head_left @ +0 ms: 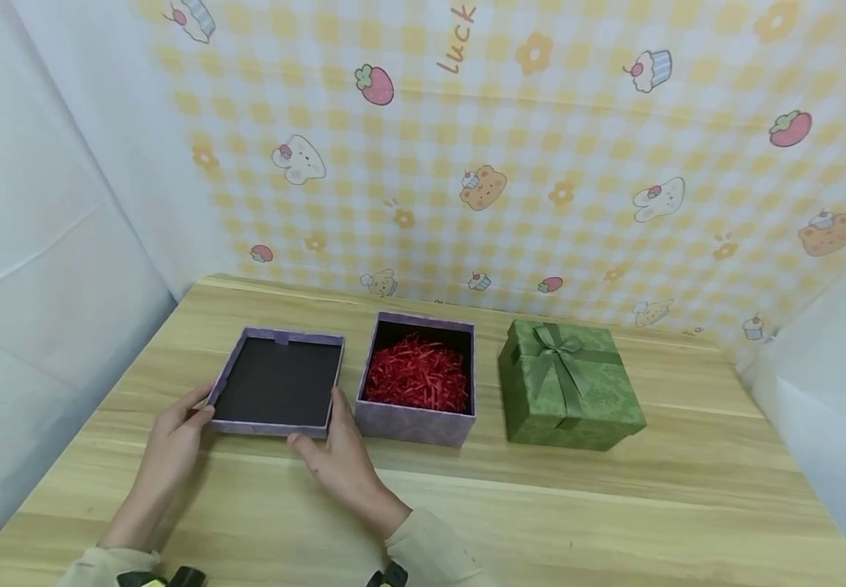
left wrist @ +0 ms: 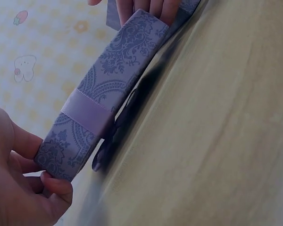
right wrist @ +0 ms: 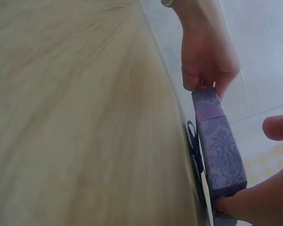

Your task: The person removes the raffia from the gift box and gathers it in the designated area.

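A purple box lid (head_left: 279, 383) lies upside down on the left of the table, black inside facing up. My left hand (head_left: 177, 436) grips its front left corner, with fingers and thumb bent round the edge. At the front right corner, my right hand (head_left: 342, 456) holds the lid between thumb and fingers. Both wrist views show the lid's patterned side and pale ribbon band (left wrist: 87, 112). Under the lid a dark ribbon bow (right wrist: 194, 141) sticks out, keeping it slightly above the wood. Just right of my right hand stands the open purple box (head_left: 416, 424), holding red shredded paper (head_left: 419, 371).
A closed green gift box (head_left: 573, 399) with a green bow (head_left: 558, 346) stands to the right of the purple box. Behind the wooden table (head_left: 540, 522) hangs a yellow checked cloth (head_left: 423, 163). A white sheet (head_left: 49, 244) borders the left side.
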A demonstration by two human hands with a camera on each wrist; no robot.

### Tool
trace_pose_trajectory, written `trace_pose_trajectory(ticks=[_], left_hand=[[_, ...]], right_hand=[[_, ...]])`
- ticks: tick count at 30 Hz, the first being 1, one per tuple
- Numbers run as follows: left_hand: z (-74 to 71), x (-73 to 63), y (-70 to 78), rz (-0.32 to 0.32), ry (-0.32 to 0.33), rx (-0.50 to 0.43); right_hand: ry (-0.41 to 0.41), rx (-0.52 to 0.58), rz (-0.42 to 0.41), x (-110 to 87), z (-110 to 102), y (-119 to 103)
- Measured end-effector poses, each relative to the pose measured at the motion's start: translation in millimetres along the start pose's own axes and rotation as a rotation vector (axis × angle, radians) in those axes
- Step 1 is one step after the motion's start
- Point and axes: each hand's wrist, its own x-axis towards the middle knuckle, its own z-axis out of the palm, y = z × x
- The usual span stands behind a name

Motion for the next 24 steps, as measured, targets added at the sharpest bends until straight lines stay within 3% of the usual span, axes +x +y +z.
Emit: trace_pose_trajectory(ticks=[6, 15, 20, 24], left_hand=[[0.8, -0.2, -7.8, 0.010, 0.007, -0.059], [4.4, 3.4, -8.5, -0.037, -0.010, -0.123], [-0.5, -1.0, 1.1, -0.062, 0.013, -0.098], [-13.0, -11.9, 20.2, 0.004, 0.124, 0.008]], right_hand=[[0.006, 0.000, 0.008, -2.3, 4, 2], [0.006, 0.027, -0.004, -4.1, 3, 1], [-0.064, -0.026, -0.012, -20.9, -2, -7], [-0.179, 0.050, -0.020, -41.9, -25, -20]])
